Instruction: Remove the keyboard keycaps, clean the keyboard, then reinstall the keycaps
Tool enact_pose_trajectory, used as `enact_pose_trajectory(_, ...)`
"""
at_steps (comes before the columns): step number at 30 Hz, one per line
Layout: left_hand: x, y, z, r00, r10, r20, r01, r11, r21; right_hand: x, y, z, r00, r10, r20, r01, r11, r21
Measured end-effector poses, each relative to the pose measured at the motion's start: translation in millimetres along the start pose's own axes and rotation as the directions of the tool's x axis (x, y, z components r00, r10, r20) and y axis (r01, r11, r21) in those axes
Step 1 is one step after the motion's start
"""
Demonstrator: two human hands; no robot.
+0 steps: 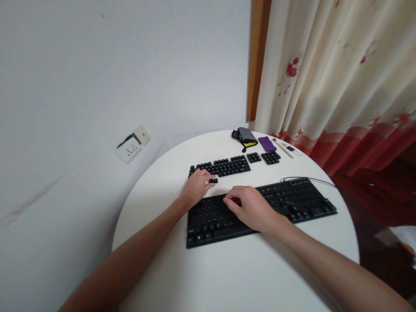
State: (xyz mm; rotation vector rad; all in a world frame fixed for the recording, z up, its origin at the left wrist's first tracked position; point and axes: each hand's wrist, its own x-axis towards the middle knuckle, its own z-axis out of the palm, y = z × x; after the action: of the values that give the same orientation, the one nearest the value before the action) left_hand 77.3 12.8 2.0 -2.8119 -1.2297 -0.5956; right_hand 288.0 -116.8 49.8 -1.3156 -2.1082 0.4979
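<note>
A black keyboard (224, 216) lies across the white table, many of its key positions without caps and some caps along its front row. Behind it, loose black keycaps (234, 167) are laid out in rows. My left hand (196, 186) rests by the left end of these rows, thumb and fingers apart around a few keycaps (213, 180); whether it touches them is unclear. Over the middle of the keyboard is my right hand (248, 206), its thumb and fingertips pinched together. Anything between those fingertips is too small or hidden to make out.
At the back of the round table (156, 190) lie a grey and yellow cloth (247, 136), a purple cloth (267, 144) and a pale brush-like tool (284, 149). A cable (312, 178) runs off the right edge. Wall on the left, curtain (325, 78) on the right.
</note>
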Motion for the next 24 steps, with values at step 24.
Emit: enact_pose_trajectory(24,-1.6,-7.9,-0.3,0.993,-0.077,-0.093,0.088,0.989,0.122,0.0,0.0,0.0,1.0,0.008,0.013,-0.008,1.0,0.004)
